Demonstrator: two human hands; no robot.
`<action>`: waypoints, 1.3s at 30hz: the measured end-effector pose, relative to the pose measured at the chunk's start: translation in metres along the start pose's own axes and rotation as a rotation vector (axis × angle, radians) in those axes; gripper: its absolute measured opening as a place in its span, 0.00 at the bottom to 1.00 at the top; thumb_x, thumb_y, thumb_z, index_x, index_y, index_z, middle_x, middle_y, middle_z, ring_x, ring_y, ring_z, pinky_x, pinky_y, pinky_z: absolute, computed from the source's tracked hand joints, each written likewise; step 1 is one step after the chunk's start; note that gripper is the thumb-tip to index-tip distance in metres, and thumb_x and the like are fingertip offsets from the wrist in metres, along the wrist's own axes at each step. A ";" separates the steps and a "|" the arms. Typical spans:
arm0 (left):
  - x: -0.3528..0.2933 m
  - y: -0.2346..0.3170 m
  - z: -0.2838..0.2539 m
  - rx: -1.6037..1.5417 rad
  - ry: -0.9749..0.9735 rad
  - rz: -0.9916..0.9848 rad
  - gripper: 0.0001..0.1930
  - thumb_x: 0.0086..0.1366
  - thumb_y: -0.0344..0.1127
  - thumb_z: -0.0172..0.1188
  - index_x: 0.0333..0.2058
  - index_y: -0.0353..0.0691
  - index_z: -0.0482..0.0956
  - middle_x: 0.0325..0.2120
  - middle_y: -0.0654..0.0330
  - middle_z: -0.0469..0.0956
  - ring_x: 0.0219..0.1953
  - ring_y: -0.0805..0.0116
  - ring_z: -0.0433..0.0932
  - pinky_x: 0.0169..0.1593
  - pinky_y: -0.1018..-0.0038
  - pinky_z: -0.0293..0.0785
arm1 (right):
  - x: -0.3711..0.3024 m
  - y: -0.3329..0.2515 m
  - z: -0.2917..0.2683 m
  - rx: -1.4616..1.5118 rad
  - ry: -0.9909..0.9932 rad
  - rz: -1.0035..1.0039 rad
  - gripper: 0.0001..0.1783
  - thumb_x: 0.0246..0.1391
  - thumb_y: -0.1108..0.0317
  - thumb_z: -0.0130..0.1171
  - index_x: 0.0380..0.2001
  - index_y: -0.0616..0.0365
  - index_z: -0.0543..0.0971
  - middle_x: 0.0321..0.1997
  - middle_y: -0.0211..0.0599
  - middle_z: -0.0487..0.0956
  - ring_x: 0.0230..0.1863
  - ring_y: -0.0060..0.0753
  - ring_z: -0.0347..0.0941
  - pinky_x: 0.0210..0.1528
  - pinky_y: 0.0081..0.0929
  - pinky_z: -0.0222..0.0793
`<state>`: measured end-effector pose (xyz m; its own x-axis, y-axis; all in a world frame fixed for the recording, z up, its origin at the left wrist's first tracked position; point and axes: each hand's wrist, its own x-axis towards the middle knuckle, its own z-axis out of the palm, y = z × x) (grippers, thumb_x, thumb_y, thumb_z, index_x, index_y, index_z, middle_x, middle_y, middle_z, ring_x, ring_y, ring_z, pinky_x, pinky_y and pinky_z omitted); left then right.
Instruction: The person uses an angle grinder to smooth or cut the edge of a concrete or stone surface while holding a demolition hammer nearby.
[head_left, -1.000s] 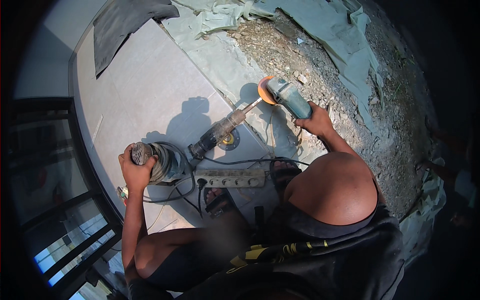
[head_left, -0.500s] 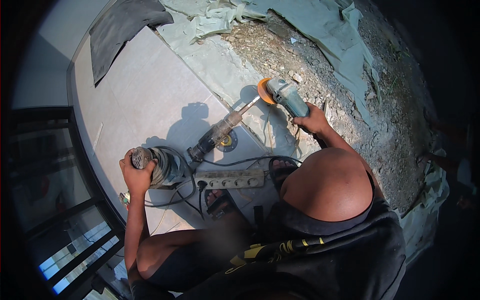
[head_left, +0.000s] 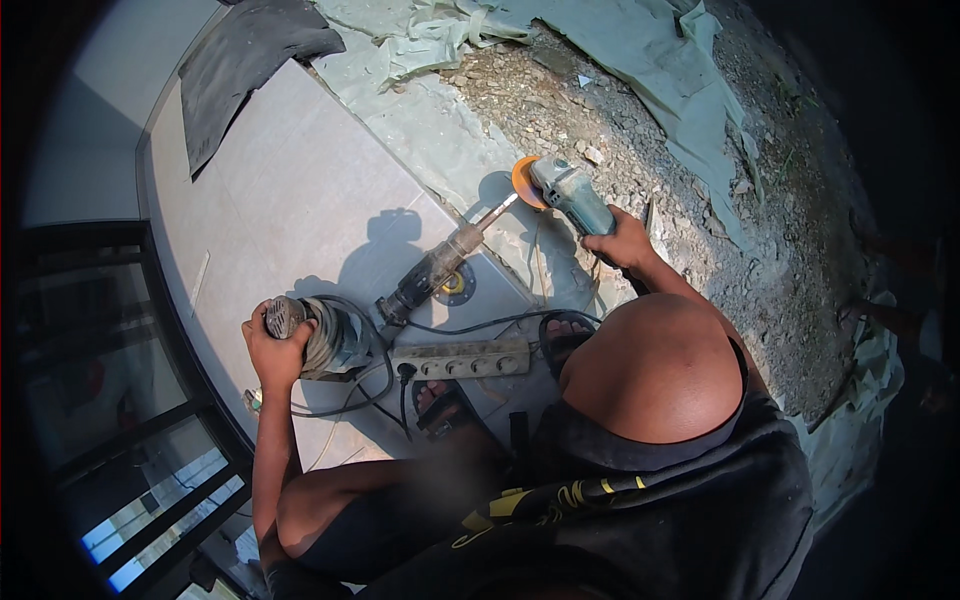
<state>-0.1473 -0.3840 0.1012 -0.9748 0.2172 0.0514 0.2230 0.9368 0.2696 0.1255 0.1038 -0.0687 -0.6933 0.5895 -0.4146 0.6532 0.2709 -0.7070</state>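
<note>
My left hand (head_left: pixel 275 358) is wrapped round the rear end of a demolition hammer (head_left: pixel 425 275), which slants across the tiles with cable coiled about its body. A metal chisel bit (head_left: pixel 495 213) sticks out of its front end toward the upper right. In my right hand (head_left: pixel 625 243) is a teal and grey angle grinder (head_left: pixel 578 198), gripped by its body. The grinder's orange guard or disc (head_left: pixel 526 182) sits at the bit's tip; whether the two touch I cannot tell. Partly behind the hammer, a dark round disc with a yellow centre (head_left: pixel 458 284) lies on the floor.
A power strip (head_left: pixel 458 352) with a black plug (head_left: pixel 406 372) lies before my sandalled feet. Cables cross the tiled floor (head_left: pixel 300 170). Pale green sheeting (head_left: pixel 430 130) and rubble (head_left: pixel 625 130) border it. Dark-framed glass (head_left: pixel 100 340) stands left; another person's limb (head_left: pixel 885 320) shows dimly right.
</note>
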 end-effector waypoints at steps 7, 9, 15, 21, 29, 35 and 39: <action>0.003 -0.003 0.000 -0.004 -0.006 -0.019 0.41 0.42 0.47 0.80 0.56 0.36 0.77 0.46 0.48 0.73 0.49 0.49 0.77 0.57 0.60 0.73 | -0.003 -0.007 0.001 0.046 -0.034 0.072 0.40 0.38 0.54 0.75 0.55 0.64 0.79 0.37 0.50 0.86 0.39 0.40 0.85 0.45 0.34 0.79; 0.005 -0.002 0.001 0.001 -0.015 -0.028 0.41 0.42 0.47 0.80 0.56 0.36 0.77 0.46 0.48 0.73 0.49 0.49 0.77 0.57 0.61 0.74 | -0.005 -0.005 0.003 0.036 -0.005 0.022 0.40 0.38 0.53 0.75 0.55 0.64 0.78 0.37 0.49 0.86 0.39 0.40 0.85 0.46 0.35 0.79; 0.014 -0.005 0.001 -0.011 -0.040 -0.052 0.42 0.42 0.48 0.79 0.56 0.36 0.78 0.46 0.48 0.74 0.50 0.49 0.77 0.57 0.60 0.74 | 0.002 0.002 0.010 0.062 -0.033 0.053 0.42 0.39 0.54 0.76 0.57 0.63 0.77 0.38 0.48 0.87 0.40 0.40 0.86 0.47 0.35 0.79; 0.026 -0.009 0.003 0.004 -0.073 -0.068 0.42 0.41 0.49 0.79 0.56 0.34 0.78 0.46 0.46 0.74 0.50 0.48 0.78 0.57 0.60 0.74 | 0.002 0.006 0.021 0.142 -0.041 0.079 0.42 0.39 0.54 0.76 0.59 0.62 0.76 0.39 0.49 0.87 0.42 0.41 0.86 0.49 0.36 0.79; 0.048 -0.015 0.011 -0.010 -0.118 -0.069 0.43 0.40 0.51 0.79 0.55 0.32 0.79 0.46 0.42 0.77 0.49 0.47 0.80 0.57 0.60 0.75 | 0.008 0.024 0.030 0.144 -0.025 0.076 0.42 0.38 0.53 0.77 0.57 0.61 0.77 0.42 0.50 0.86 0.44 0.45 0.85 0.50 0.37 0.78; 0.068 -0.038 0.024 -0.085 -0.195 -0.098 0.43 0.41 0.51 0.78 0.55 0.30 0.79 0.48 0.40 0.77 0.51 0.47 0.80 0.57 0.61 0.75 | 0.005 0.016 0.031 0.105 0.004 0.053 0.42 0.37 0.51 0.76 0.57 0.59 0.78 0.42 0.50 0.86 0.44 0.46 0.85 0.51 0.39 0.78; 0.075 -0.044 0.026 -0.083 -0.221 -0.087 0.42 0.41 0.51 0.78 0.54 0.30 0.80 0.47 0.40 0.78 0.50 0.48 0.81 0.56 0.62 0.76 | 0.003 0.017 0.030 0.117 -0.015 0.047 0.42 0.38 0.51 0.76 0.57 0.58 0.78 0.42 0.50 0.86 0.45 0.47 0.84 0.51 0.39 0.78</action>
<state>-0.2302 -0.4022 0.0686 -0.9624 0.1997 -0.1842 0.1277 0.9310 0.3420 0.1249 0.0873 -0.0996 -0.6679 0.5880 -0.4562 0.6456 0.1526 -0.7483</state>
